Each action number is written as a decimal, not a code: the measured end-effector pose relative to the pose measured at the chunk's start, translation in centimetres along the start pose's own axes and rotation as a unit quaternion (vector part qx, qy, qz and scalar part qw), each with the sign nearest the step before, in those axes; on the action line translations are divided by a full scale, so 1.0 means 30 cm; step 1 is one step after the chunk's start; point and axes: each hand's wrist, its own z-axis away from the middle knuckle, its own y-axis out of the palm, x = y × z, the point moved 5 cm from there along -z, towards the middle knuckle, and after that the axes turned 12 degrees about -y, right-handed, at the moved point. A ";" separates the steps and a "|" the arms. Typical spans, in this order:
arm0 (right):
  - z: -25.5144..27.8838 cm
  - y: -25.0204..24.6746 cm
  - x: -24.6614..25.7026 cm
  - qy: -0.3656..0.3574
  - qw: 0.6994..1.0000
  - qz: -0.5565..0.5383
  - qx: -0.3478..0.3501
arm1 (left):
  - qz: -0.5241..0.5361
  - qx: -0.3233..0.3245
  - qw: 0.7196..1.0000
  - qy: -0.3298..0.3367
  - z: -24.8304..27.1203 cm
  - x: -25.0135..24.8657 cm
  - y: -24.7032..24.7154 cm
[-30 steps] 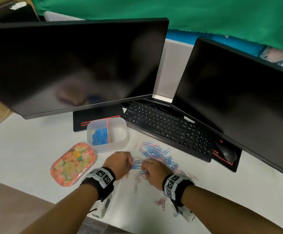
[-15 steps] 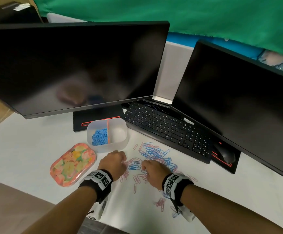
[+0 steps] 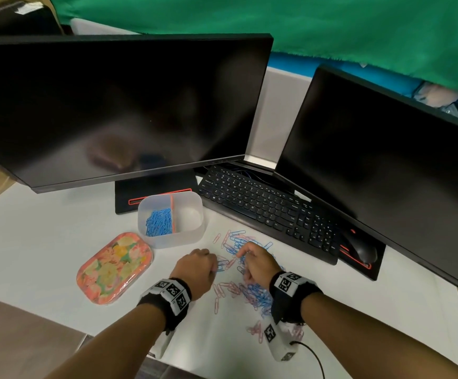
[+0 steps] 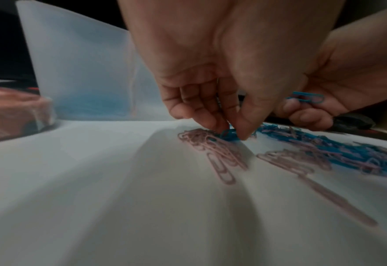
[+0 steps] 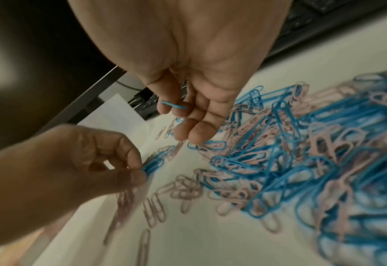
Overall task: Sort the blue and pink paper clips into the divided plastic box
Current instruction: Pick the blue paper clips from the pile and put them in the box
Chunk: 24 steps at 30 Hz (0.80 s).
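Many blue clips (image 3: 159, 222) in box's (image 3: 177, 243) left compartment

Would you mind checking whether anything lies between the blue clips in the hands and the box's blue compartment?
Nothing visible does. The left hand pinches blue clips at the pile's edge; the right hand holds a blue clip. Only bare table separates them from the open box, whose left compartment holds the blue clips.
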 end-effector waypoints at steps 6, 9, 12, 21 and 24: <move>-0.020 0.012 0.021 0.068 0.971 -0.226 -0.038 | 0.190 0.022 0.979 -0.073 -0.001 0.052 -0.033; -0.030 0.039 0.040 0.095 0.948 -0.301 -0.028 | 0.279 0.029 0.952 -0.120 -0.010 0.082 -0.043; -0.053 0.052 0.054 0.076 0.972 -0.222 -0.007 | 0.331 0.054 0.928 -0.164 -0.015 0.103 -0.041; -0.072 0.127 0.125 -0.210 0.924 0.307 0.086 | 0.435 0.102 0.871 -0.206 -0.018 0.095 -0.002; -0.075 0.143 0.117 -0.220 0.906 0.347 0.101 | 0.294 0.062 0.938 -0.171 -0.017 0.079 -0.014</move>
